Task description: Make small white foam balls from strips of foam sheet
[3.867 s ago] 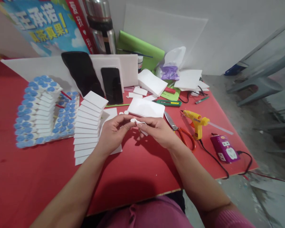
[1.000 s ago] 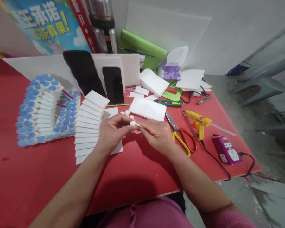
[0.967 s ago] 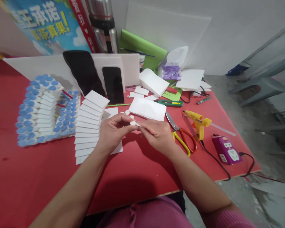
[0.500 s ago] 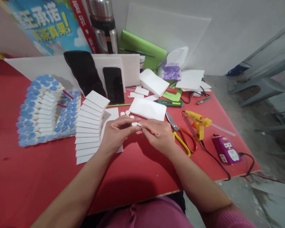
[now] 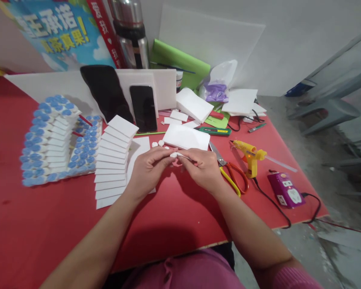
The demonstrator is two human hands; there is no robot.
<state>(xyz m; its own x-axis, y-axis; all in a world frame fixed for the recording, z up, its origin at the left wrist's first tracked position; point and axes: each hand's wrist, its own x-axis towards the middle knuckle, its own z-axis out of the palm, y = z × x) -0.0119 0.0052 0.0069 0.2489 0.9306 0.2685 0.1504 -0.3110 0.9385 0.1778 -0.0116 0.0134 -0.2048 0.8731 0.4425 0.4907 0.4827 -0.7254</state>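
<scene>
Head view: at frame centre, my left hand (image 5: 149, 168) and right hand (image 5: 203, 168) pinched a small white piece (image 5: 174, 155) between nearly closed fingertips, above the red table (image 5: 168, 220). Squeezing too hard could have creased it; uneven finger pressure, slipped it loose.

Wears a muted pink top (image 5: 195, 271), with a front placket (image 5: 168, 263) and a dark round button (image 5: 167, 277). Shows fine ribbed knit on the pink right sleeve (image 5: 293, 277), ending near the elbow. Has left hand (image 5: 149, 168), right hand (image 5: 203, 166) and both forearms (image 5: 93, 237) bare.
</scene>
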